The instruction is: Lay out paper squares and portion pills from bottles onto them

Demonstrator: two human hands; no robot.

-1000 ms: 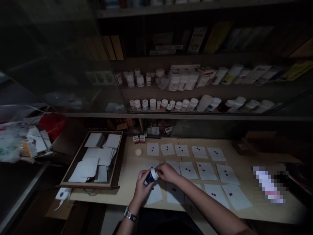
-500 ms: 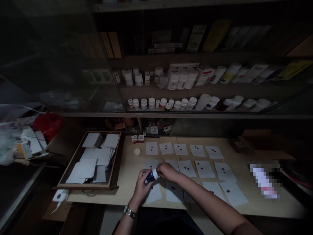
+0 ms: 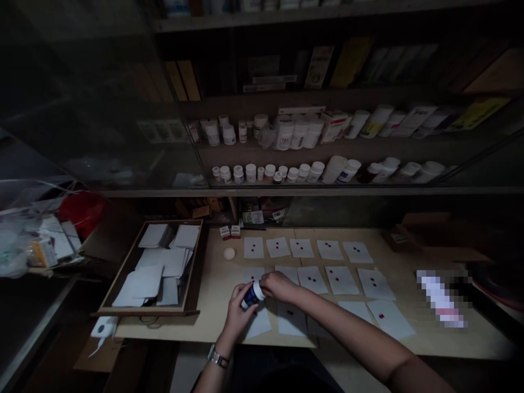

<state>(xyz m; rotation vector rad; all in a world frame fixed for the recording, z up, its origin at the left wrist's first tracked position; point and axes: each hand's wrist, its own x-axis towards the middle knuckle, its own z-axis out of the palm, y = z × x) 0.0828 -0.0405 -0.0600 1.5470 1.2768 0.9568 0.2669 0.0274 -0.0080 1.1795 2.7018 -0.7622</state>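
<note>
My left hand (image 3: 238, 311) is wrapped round a dark blue and white pill bottle (image 3: 251, 296), which it holds tilted over the table. The fingers of my right hand (image 3: 278, 286) are pressed together at the bottle's white mouth; their tips are hidden, so I cannot see what they hold. Around and beneath both hands lie white paper squares in rows, such as one paper square (image 3: 256, 326) under the bottle. Pairs of dark red tablets (image 3: 338, 277) rest on many of them. A round white lid (image 3: 229, 254) sits on the table beyond my left hand.
On the left, an open drawer (image 3: 200, 256) is filled with stacked white papers (image 3: 141, 281). Two small boxes (image 3: 230, 232) stand at the table's back. Shelves of medicine bottles (image 3: 250, 173) rise behind. A cardboard box (image 3: 426, 234) stands at the right, near a pixelated object (image 3: 442, 300).
The bottle has tipped slightly in my left hand, and my right hand has shifted a little left at its mouth. The whole view has moved slightly.
</note>
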